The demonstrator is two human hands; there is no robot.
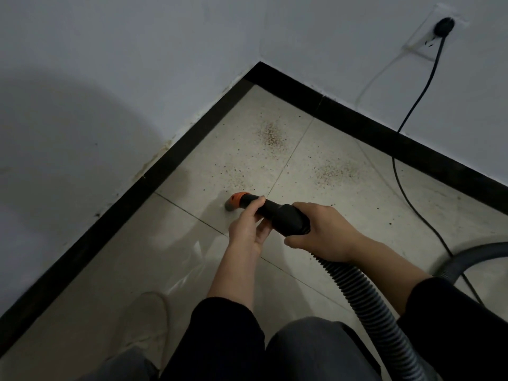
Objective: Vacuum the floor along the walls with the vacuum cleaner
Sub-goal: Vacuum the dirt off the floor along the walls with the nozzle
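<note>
The vacuum's black nozzle tube (277,210) ends in an orange collar with a grey brush tip (233,202) touching the tiled floor close to the left black skirting (154,177). My right hand (321,232) grips the thick black handle end where the ribbed hose (365,298) joins. My left hand (247,229) holds the thinner front of the tube between thumb and fingers. Brown crumbs lie scattered in patches (275,136) (335,171) in the corner beyond the tip.
Two white walls meet at a corner (259,63). A black power cord (406,188) runs from a wall socket (442,27) down across the floor on the right. Another stretch of hose (472,254) curves at the right edge. My knees and a light shoe (143,325) are at the bottom.
</note>
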